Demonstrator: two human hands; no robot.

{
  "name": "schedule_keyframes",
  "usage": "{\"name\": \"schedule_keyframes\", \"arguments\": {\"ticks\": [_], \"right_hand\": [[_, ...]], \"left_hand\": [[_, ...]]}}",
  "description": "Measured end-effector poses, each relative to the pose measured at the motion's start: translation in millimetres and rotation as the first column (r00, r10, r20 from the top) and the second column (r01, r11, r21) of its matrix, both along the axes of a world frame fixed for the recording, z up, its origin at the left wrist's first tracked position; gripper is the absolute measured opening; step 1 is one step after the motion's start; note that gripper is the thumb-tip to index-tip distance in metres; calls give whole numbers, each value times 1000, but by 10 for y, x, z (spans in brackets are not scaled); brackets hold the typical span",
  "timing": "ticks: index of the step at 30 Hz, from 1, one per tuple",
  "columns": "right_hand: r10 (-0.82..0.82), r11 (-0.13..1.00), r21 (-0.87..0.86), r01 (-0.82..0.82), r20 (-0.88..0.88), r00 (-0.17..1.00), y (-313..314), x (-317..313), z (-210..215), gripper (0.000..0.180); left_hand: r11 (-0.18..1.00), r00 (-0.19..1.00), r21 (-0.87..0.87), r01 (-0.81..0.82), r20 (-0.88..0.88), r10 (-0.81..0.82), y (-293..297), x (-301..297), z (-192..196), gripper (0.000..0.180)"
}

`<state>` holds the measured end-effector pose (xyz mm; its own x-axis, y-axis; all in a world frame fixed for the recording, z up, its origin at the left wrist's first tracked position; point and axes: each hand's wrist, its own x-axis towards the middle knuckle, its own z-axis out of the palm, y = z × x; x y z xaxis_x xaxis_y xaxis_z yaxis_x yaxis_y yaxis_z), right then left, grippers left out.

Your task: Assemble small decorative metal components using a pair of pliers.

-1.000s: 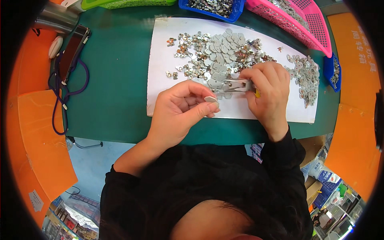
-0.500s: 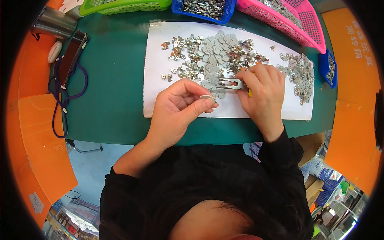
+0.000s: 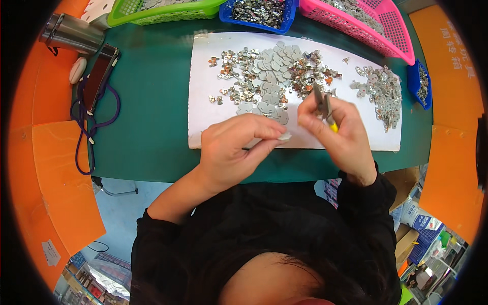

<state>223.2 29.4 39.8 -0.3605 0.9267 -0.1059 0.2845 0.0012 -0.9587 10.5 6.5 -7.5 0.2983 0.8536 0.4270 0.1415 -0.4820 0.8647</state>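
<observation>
A small metal plate (image 3: 283, 135) is pinched by the left hand (image 3: 234, 150); tweezers (image 3: 321, 104) are gripped upright in the closed right hand (image 3: 338, 132), ready for picking.

The left hand (image 3: 235, 152) covers most of the small pale piece (image 3: 283, 136) pinched at its fingertips, so its shape cannot be told. The right hand (image 3: 338, 133) hides the handle of the thin metal tool (image 3: 320, 100). Above the white sheet (image 3: 208, 109), the green basket (image 3: 162, 11), blue tray (image 3: 260, 11) and pink basket (image 3: 371, 25) are cut off by the top edge. The metal parts (image 3: 269, 76) are too small to identify.
</observation>
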Motion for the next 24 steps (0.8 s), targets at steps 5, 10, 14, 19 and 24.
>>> {"name": "schedule_keyframes", "arguments": {"ticks": [5, 10, 14, 19, 24], "right_hand": [[-363, 715, 699, 13, 355, 861, 113, 303, -113, 9], [-266, 789, 600, -134, 529, 806, -120, 326, -246, 18], [-324, 741, 647, -183, 582, 746, -171, 272, -450, 32], [-302, 741, 662, -115, 481, 823, -161, 227, -365, 32], [-149, 591, 797, -125, 261, 954, -160, 44, -129, 28]], "left_hand": [[992, 987, -61, -114, 106, 120, 36, -52, -82, 16], [979, 960, -156, -133, 224, 166, 5, -91, -126, 16], [987, 975, -137, -81, 196, 107, -27, -50, -144, 16], [984, 996, 172, 46, -80, -33, -8, -111, -84, 22], [942, 989, 335, 33, -146, 17, -39, -52, -64, 20]]}}
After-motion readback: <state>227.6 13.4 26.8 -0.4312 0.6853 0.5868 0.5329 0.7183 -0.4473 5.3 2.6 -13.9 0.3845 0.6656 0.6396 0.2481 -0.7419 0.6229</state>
